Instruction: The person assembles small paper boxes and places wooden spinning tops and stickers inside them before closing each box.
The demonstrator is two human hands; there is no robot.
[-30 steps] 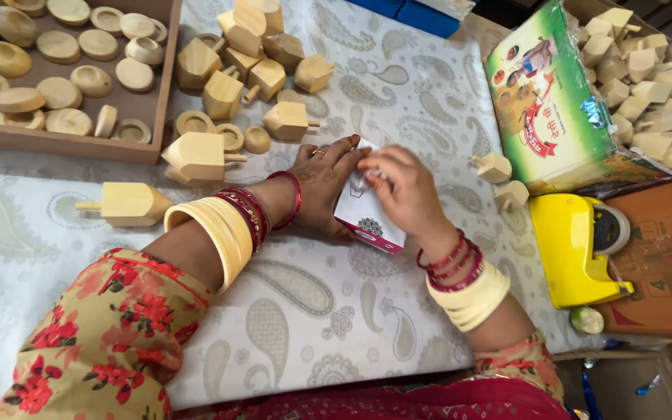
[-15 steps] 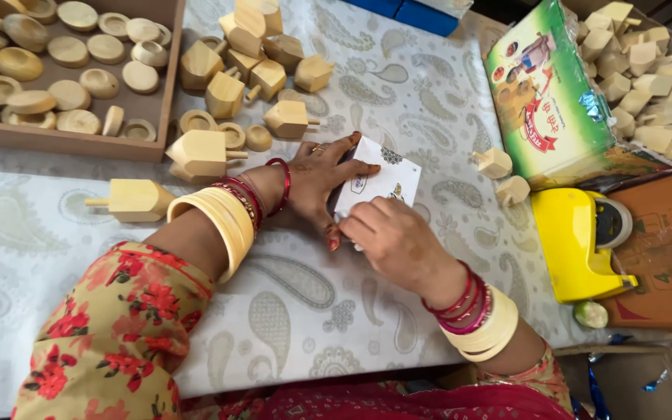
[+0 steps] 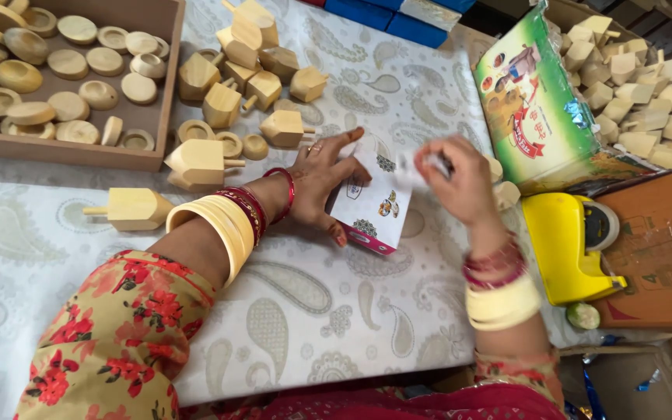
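My left hand (image 3: 322, 173) rests flat on the patterned tablecloth (image 3: 289, 303) and presses its fingers on the left edge of a small white sheet of stickers (image 3: 375, 206) with a pink lower border. My right hand (image 3: 460, 180) is raised just right of the sheet's top corner, blurred, with its fingertips pinched on a small pale piece (image 3: 429, 162) that looks like a sticker. Wooden spinning tops (image 3: 231, 85) lie in a loose pile just beyond my left hand. One top (image 3: 130, 208) lies beside my left wrist.
A cardboard box (image 3: 64, 148) of round wooden caps sits far left. A green printed bag (image 3: 534, 101) lies at the right, with a heap of wooden blocks (image 3: 639, 85) behind it. A yellow tape dispenser (image 3: 569, 249) stands near my right wrist. Blue boxes (image 3: 398, 19) line the far edge.
My right hand has lifted off the sticker sheet and moved right and up, pinching a small pale piece. The left hand has kept its hold on the sheet.
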